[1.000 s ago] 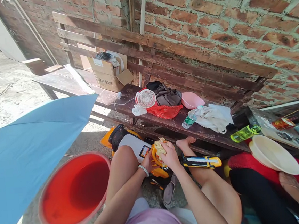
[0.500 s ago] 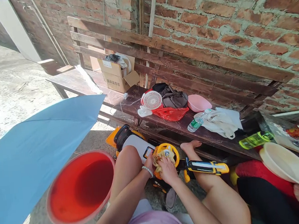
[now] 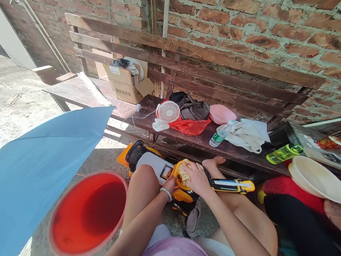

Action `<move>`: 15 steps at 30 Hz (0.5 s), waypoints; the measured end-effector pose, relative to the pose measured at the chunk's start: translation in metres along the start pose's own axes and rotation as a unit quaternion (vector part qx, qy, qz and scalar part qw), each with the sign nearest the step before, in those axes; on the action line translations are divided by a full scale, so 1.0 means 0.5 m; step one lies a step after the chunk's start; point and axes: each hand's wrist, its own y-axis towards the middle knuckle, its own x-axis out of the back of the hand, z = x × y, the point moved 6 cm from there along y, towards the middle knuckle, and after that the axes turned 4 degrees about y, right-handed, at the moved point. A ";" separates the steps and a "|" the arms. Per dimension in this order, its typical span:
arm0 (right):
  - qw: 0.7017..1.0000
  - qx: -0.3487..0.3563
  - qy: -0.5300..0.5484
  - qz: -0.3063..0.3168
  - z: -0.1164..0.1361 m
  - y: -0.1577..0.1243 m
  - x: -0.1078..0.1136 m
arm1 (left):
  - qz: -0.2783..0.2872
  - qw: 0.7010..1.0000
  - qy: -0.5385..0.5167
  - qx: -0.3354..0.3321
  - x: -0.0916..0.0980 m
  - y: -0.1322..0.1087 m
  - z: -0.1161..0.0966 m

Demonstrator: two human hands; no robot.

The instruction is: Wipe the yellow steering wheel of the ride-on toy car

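Observation:
A yellow and white ride-on toy car stands on the ground in front of my knees. My right hand is closed on a crumpled yellowish cloth and presses it onto the car's yellow steering wheel. My left hand, with a white bead bracelet at the wrist, grips the wheel's left side from below; its fingers are curled. A bare foot rests just beyond my right hand.
A red basin sits at my left, beside a blue umbrella. The wooden bench holds a cardboard box, small fan, red bag, pink bowl, bottle and white cloth. Another person at the right holds a cream plate.
My right hand and the cloth shifted up and right across the steering wheel, after dipping lower half a second ago. The camera swung slightly.

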 end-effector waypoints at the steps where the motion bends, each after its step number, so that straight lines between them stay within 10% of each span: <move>1: 1.000 0.020 -0.001 -0.002 0.011 0.022 0.002 | -0.015 0.999 0.036 -0.002 0.002 0.000 0.001; 6: 0.994 0.074 0.002 0.077 0.022 0.101 -0.065 | 0.012 0.993 0.116 -0.005 -0.003 -0.002 -0.004; 15: 0.991 -0.102 -0.044 0.073 -0.091 0.089 -0.080 | 0.022 0.996 0.078 0.043 -0.015 -0.013 -0.004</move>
